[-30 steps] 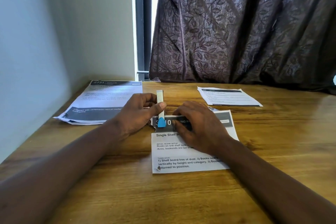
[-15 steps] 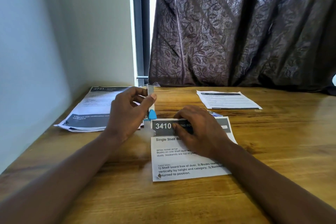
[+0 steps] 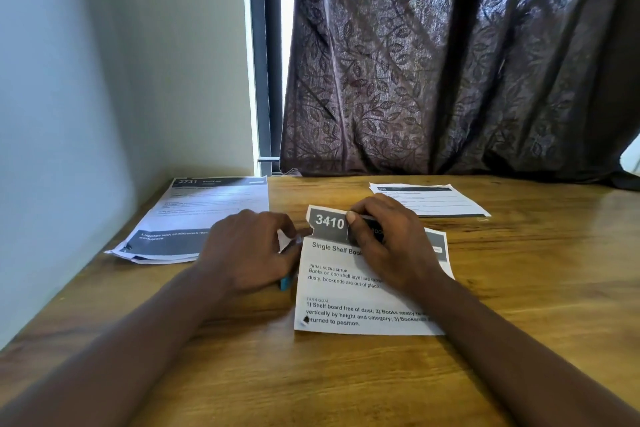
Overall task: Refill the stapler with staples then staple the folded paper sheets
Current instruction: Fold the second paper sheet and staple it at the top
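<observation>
Left hand (image 3: 249, 250): curled round a small blue-ended stapler (image 3: 284, 282), mostly hidden.
Right hand (image 3: 388, 239): pinches raised top edge of folded white printed paper sheets (image 3: 346, 291).

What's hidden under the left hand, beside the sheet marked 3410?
Only a blue tip of the stapler pokes out below the left hand, plus a pale sliver at its right edge. The hand covers the rest, so its body cannot be seen.

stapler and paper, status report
Right hand pinches top of folded sheet, lifted. Left hand grips stapler at its left edge, mostly hidden. Nothing between them.
</observation>
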{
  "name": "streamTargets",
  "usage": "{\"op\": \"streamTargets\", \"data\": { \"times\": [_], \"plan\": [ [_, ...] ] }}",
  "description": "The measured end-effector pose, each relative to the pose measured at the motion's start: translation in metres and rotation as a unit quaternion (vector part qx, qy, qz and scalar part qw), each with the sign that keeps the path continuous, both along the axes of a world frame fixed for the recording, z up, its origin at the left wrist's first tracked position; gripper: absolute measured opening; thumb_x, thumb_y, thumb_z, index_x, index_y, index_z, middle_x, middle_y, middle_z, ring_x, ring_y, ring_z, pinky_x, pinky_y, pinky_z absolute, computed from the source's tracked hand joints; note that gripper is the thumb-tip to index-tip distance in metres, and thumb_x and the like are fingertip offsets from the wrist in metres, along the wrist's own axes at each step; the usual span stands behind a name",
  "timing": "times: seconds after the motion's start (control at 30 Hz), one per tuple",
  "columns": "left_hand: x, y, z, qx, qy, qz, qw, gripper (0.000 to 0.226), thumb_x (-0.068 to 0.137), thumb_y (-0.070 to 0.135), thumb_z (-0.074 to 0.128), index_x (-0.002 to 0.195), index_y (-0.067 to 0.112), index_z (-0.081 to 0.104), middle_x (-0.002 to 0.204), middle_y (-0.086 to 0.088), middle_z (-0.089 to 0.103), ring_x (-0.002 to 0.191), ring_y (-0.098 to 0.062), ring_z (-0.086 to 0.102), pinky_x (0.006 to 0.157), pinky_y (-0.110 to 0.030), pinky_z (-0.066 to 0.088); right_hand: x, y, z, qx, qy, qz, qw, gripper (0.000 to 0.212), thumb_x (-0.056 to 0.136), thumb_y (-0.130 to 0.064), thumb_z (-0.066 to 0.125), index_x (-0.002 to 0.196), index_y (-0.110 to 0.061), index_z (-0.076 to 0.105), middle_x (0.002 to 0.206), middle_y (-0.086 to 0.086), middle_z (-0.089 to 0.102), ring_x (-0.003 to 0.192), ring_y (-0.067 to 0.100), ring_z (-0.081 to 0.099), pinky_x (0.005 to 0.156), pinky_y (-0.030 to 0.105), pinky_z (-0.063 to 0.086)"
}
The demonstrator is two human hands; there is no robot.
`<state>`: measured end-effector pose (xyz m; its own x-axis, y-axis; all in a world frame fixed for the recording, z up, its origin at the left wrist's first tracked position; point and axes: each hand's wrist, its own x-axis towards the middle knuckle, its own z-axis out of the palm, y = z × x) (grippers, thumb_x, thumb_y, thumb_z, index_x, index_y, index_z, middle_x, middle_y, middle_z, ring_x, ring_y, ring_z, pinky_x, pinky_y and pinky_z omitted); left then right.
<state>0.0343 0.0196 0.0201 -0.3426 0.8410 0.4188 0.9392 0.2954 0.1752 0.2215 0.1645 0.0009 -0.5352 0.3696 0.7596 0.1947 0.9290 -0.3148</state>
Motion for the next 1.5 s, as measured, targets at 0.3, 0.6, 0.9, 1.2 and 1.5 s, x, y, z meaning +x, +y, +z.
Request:
{"op": "streamTargets", "data": {
  "times": [0.3, 0.6, 0.9, 1.2, 1.5],
  "plan": [
    [0.024, -0.010, -0.001, 0.120, -0.299, -0.180, 0.930, 0.041, 0.091, 0.063, 0.060, 0.100, 0.026, 0.074, 0.092, 0.014, 0.080, 0.087, -0.010, 0.076, 0.071, -0.030, 0.059, 0.003, 0.002, 0.007, 0.042, 0.051, -0.017, 0.998, 0.017, 0.101, -0.027, 0.055, 0.090, -0.017, 0.063, 0.085, -0.004, 0.060, 0.082, 0.018, 0.055, 0.075, 0.041, 0.047],
    [0.027, -0.007, 0.007, 0.256, -0.370, -0.103, 0.887, 0.008, 0.094, 0.006, 0.067, 0.092, 0.012, 0.073, 0.086, 0.002, 0.081, 0.079, -0.016, 0.078, 0.067, -0.031, 0.064, 0.036, 0.041, 0.022, 0.019, 0.175, -0.165, 0.971, 0.038, 0.101, -0.043, 0.046, 0.130, -0.022, 0.056, 0.121, 0.004, 0.056, 0.114, 0.022, 0.050, 0.094, 0.041, 0.039],
    [0.026, 0.062, 0.031, 0.355, -0.392, -0.070, 0.846, 0.003, 0.094, 0.009, 0.071, 0.096, 0.009, 0.074, 0.086, -0.004, 0.081, 0.081, -0.029, 0.076, 0.073, -0.047, 0.063, 0.098, 0.131, -0.005, -0.270, -0.148, -0.366, 0.878, 0.060, 0.089, -0.038, 0.057, 0.144, -0.019, 0.040, 0.148, 0.018, 0.038, 0.138, 0.039, 0.033, 0.112, 0.049, 0.029],
    [0.066, 0.215, 0.033, 0.302, -0.485, -0.031, 0.820, 0.006, 0.091, 0.019, 0.077, 0.092, 0.013, 0.077, 0.086, -0.007, 0.079, 0.066, -0.016, 0.071, 0.056, -0.025, 0.054, 0.107, 0.147, 0.002, -0.277, -0.108, -0.373, 0.879, 0.054, 0.087, -0.029, 0.059, 0.136, -0.013, 0.043, 0.135, 0.017, 0.053, 0.128, 0.040, 0.043, 0.104, 0.051, 0.041],
    [0.057, 0.251, -0.008, 0.169, -0.280, 0.058, 0.943, 0.018, 0.077, 0.043, 0.084, 0.072, 0.031, 0.073, 0.085, 0.006, 0.078, 0.083, -0.015, 0.069, 0.073, -0.029, 0.052, 0.097, 0.146, 0.002, -0.276, -0.102, -0.424, 0.857, 0.088, 0.086, -0.038, 0.063, 0.155, -0.012, 0.014, 0.148, 0.014, 0.046, 0.139, 0.038, 0.033, 0.112, 0.048, 0.026]
  ]
}}
